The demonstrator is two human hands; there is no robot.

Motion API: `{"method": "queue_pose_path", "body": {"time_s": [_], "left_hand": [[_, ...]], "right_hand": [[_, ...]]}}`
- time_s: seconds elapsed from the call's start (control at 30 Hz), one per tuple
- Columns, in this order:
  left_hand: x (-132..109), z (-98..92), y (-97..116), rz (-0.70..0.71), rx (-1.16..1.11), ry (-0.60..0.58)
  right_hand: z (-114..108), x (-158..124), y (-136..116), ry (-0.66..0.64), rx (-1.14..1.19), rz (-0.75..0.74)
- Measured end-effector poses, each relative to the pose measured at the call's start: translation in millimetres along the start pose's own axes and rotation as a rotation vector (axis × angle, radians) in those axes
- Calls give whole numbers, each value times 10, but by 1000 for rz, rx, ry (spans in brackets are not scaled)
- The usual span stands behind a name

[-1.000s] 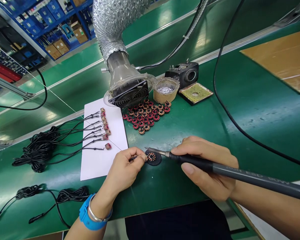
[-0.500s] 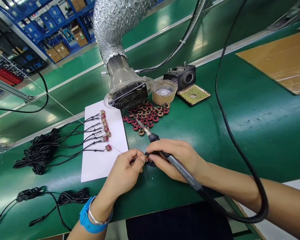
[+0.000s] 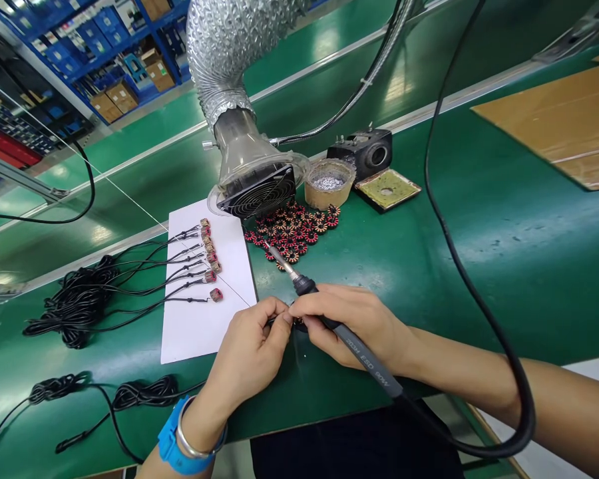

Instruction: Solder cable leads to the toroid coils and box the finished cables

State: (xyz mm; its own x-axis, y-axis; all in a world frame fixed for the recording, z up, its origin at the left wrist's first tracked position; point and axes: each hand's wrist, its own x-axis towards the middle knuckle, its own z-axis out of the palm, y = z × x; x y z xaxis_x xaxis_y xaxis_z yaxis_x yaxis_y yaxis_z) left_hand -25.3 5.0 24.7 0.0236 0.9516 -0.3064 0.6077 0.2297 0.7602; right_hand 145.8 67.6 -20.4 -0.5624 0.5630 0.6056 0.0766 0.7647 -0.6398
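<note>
My right hand (image 3: 357,322) is closed around a soldering iron (image 3: 364,359), whose metal tip points up and left toward a heap of small wound ring coils (image 3: 292,233). The fingertips of this hand meet those of my left hand (image 3: 257,342) over a small dark ring coil (image 3: 299,322), mostly hidden by the fingers. My left hand pinches a black cable end beside that coil, and a thin solder wire (image 3: 130,194) runs down to the same hand. On a white sheet (image 3: 199,332) left of my hands lie several coils (image 3: 214,266) joined to black cables.
A fume extractor (image 3: 259,186) on a silver duct hangs over the coil heap. Behind it stand a tub of solder bits (image 3: 329,193), a black iron holder (image 3: 364,156) and a yellow sponge (image 3: 388,189). Bundled black cables (image 3: 80,299) lie at left. Cardboard (image 3: 559,120) lies at right.
The soldering iron has shifted slightly left and down, its handle turned a little. My right fingertips have closed in nearer my left fingertips, covering more of the coil.
</note>
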Motion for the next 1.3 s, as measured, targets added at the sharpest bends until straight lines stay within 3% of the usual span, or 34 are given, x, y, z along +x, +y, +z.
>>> {"method": "queue_pose_path", "body": {"time_s": [0.37, 0.5, 0.7, 0.87, 1.03, 1.3], "left_hand": [[-10, 81, -18, -22, -97, -23], [-11, 85, -14, -32, -147, -32], [16, 79, -74, -58, -283, -185], [13, 122, -91, -87, -284, -99], [-26, 155, -57, -106, -174, -55], [-48, 140, -34, -110, -117, -55]], "right_hand": [[8, 16, -30, -58, 25, 57], [24, -36, -12, -19, -20, -15], [13, -85, 23, -123, -193, -166], [-90, -38, -19, 73, -191, -126], [-249, -142, -131, 244, 15, 67], [-342, -344, -187, 260, 165, 145]]}}
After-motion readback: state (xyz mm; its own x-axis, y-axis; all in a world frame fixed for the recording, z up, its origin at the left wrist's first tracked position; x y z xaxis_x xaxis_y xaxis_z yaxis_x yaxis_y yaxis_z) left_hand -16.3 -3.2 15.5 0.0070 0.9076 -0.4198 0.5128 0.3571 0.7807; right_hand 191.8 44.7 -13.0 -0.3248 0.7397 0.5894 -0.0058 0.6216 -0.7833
